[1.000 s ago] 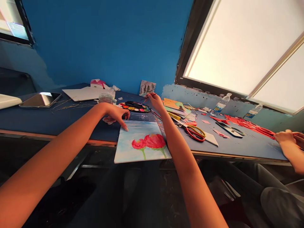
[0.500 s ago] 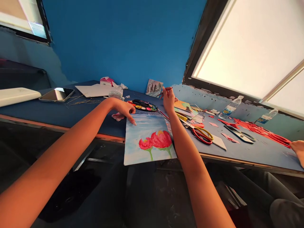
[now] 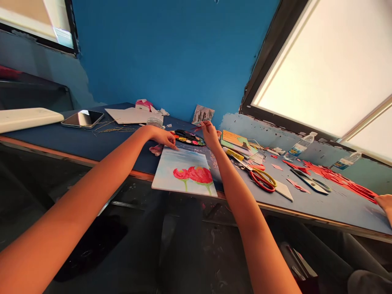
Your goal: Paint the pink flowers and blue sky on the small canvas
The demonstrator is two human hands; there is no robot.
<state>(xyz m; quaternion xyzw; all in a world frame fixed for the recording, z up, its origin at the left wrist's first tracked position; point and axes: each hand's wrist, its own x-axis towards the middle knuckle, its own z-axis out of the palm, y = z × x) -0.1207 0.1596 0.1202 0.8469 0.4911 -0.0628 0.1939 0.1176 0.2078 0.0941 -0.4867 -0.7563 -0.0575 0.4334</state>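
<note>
The paintbrush (image 3: 198, 127), thin and red-handled, sits pinched in the fingers of the right hand (image 3: 210, 136), its tip now lowered over the far edge of the round black paint palette (image 3: 189, 138). Half a second ago that hand was raised with the brush angled up in the air; a second ago it was held up just in front of the small grey picture (image 3: 202, 114) propped against the blue wall. So the brush has come down from the air to the paints, which suggests it is being loaded with colour rather than put to the paper. Whether the bristles touch the paint is too small to tell.

The left hand (image 3: 163, 138) stays where it was, fingers spread and unclenched, tips pressing the upper left corner of the flower painting (image 3: 184, 174) and holding nothing. The painting, two red blooms on a pale blue wash, lies at the near edge of the tabletop (image 3: 92, 145), its lower edge hanging slightly past it, just in front of the palette.

To the right of the brush hand lie a stack of coloured cards (image 3: 237, 139), red-and-yellow scissors (image 3: 261, 178) and red paper scraps (image 3: 339, 175). Another person's hand (image 3: 385, 202) shows at the far right edge, well apart.
</note>
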